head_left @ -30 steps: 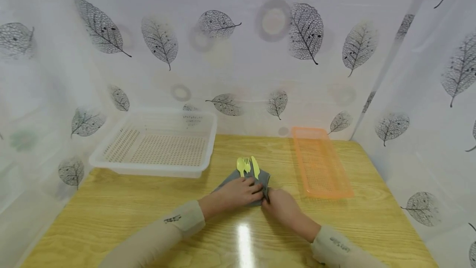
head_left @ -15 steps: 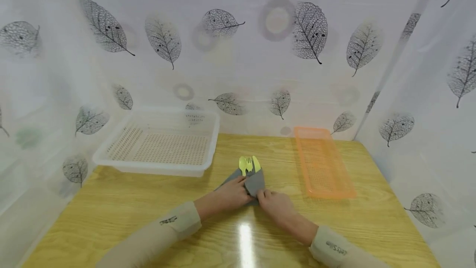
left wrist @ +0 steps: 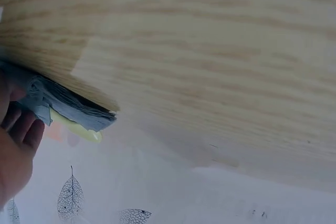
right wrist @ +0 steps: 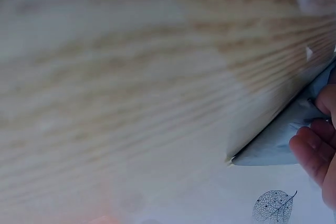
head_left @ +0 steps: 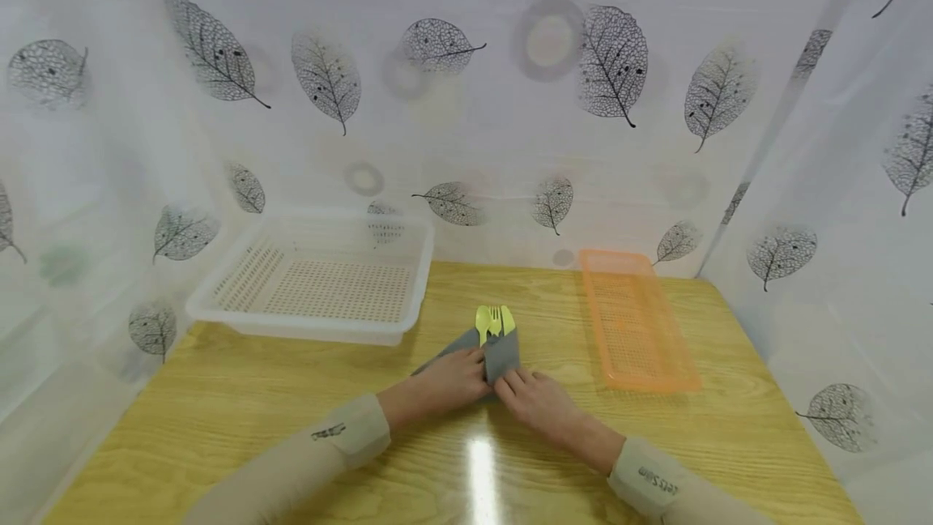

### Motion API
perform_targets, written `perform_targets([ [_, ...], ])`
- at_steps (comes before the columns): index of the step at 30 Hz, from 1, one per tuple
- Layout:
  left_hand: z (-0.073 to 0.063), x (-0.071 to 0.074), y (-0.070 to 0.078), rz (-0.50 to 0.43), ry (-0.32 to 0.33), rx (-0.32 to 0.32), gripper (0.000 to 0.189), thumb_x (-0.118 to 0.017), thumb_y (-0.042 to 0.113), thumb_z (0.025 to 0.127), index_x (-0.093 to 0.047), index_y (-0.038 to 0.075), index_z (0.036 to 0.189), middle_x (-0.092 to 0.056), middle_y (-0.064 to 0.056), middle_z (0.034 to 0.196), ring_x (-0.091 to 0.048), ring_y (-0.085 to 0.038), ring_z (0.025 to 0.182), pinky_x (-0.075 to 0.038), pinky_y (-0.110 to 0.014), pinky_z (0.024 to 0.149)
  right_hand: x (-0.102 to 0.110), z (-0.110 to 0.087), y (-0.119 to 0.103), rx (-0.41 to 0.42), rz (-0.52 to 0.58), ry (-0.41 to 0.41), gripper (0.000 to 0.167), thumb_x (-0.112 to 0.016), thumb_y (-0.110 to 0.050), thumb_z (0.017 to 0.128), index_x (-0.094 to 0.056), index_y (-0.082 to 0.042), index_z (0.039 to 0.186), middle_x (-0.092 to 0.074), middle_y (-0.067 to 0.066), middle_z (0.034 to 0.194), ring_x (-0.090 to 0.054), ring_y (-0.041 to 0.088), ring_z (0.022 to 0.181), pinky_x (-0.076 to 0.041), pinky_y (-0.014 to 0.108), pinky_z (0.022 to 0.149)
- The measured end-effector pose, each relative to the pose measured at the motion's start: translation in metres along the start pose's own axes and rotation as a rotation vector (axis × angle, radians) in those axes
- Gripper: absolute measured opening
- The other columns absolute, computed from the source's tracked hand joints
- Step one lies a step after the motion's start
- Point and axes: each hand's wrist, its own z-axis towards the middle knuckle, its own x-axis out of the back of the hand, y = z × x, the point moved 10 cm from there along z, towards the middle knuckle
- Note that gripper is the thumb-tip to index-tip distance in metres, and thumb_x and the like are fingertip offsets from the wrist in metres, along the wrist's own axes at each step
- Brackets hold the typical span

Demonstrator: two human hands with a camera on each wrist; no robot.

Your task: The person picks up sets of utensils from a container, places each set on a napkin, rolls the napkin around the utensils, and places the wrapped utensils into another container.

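Note:
A yellow-green spoon, fork and knife lie side by side in a grey cloth napkin, their heads sticking out at the far end. The napkin's right side is folded over the lower part of the cutlery. My left hand holds the napkin from the left, its fingers curled at the cloth in the left wrist view, where a piece of cutlery shows under the folds. At the lower right, my right hand pinches the folded flap; its fingertips are against the cloth.
A white perforated basket stands at the back left of the wooden table. An orange shallow basket lies to the right. A leaf-printed curtain closes off the back and both sides.
My right hand has brought the napkin's right side up and leftward over the cutlery. My left hand has drawn slightly left, and the flap now lies flatter beside it.

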Motion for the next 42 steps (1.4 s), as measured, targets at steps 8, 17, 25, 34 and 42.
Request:
perform_targets([
  [8, -0.006, -0.006, -0.025, -0.112, -0.033, 0.259, 0.008, -0.068, 0.011, 0.092, -0.068, 0.012, 0.1, -0.059, 0.0, 0.095, -0.053, -0.012, 0.081, -0.048, -0.023, 0.068, -0.006, -0.001, 0.001, 0.0, 0.023, -0.029, 0.038, -0.017, -0.003, 0.104, -0.054, -0.007, 0.097, -0.053, 0.003, 0.087, -0.055, 0.014, 0.076, -0.042, 0.023, 0.051],
  [17, -0.016, -0.019, -0.041, -0.75, -0.099, 0.409, 0.011, -0.055, 0.003, 0.093, -0.064, 0.006, 0.087, -0.056, -0.004, 0.083, -0.05, -0.013, 0.072, -0.045, -0.027, 0.064, -0.01, 0.0, -0.004, 0.053, 0.049, -0.074, 0.025, -0.032, -0.006, 0.104, -0.057, -0.009, 0.102, -0.057, 0.003, 0.095, -0.057, 0.014, 0.083, -0.048, 0.023, 0.058],
  [25, -0.032, -0.031, -0.059, -1.302, -0.115, 0.637, 0.034, -0.045, 0.022, 0.104, -0.044, 0.015, 0.071, -0.038, 0.004, 0.061, -0.035, -0.009, 0.054, -0.031, -0.024, 0.054, -0.008, 0.002, -0.005, 0.08, 0.056, -0.058, 0.013, -0.046, -0.007, 0.098, -0.057, -0.011, 0.099, -0.054, 0.001, 0.094, -0.053, 0.014, 0.08, -0.047, 0.022, 0.059],
  [34, -0.026, -0.023, -0.055, -1.138, -0.054, 0.545, 0.033, -0.06, 0.007, 0.095, -0.05, 0.012, 0.064, -0.04, 0.008, 0.057, -0.038, -0.004, 0.052, -0.031, -0.019, 0.051, -0.005, -0.001, 0.009, -0.032, 0.207, -0.029, 0.02, -0.073, -0.014, 0.084, -0.057, -0.01, 0.094, -0.053, 0.002, 0.088, -0.052, 0.015, 0.074, -0.044, 0.022, 0.053],
  [42, -0.023, -0.018, -0.051, -0.915, -0.043, 0.483, 0.027, -0.064, 0.01, 0.094, -0.052, 0.011, 0.069, -0.046, 0.002, 0.069, -0.042, -0.01, 0.065, -0.038, -0.025, 0.06, -0.006, -0.006, 0.009, 0.023, 0.236, -0.01, 0.039, -0.024, -0.017, 0.108, -0.058, -0.009, 0.09, -0.053, 0.001, 0.089, -0.054, 0.014, 0.076, -0.047, 0.022, 0.058],
])
